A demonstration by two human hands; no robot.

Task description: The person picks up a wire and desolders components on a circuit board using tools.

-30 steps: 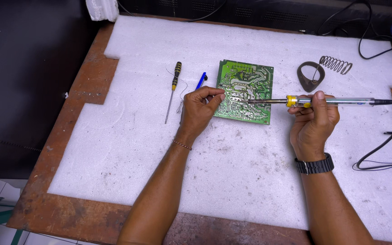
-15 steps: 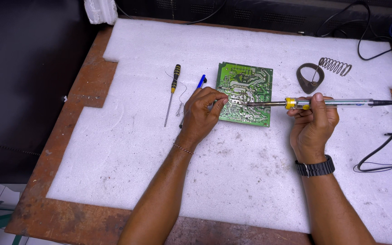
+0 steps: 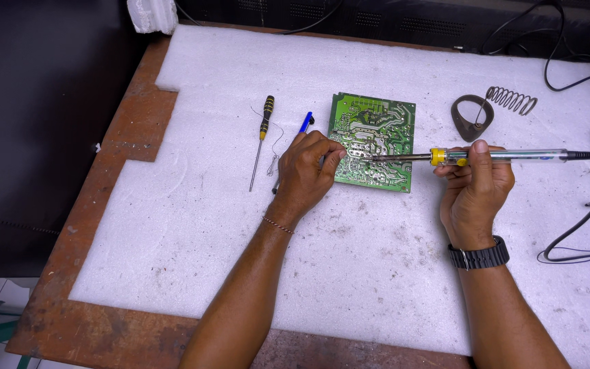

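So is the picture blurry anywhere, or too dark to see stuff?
Head view: sharp and evenly lit across the white foam mat; the green circuit board and soldering iron are crisp, with only soft shadows under the hands. The left edge and top strip are dark, and the table lines bend slightly at the edges.

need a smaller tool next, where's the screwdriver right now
In the head view the black-and-yellow screwdriver lies on the white foam mat, left of the green circuit board, just beyond the left hand.
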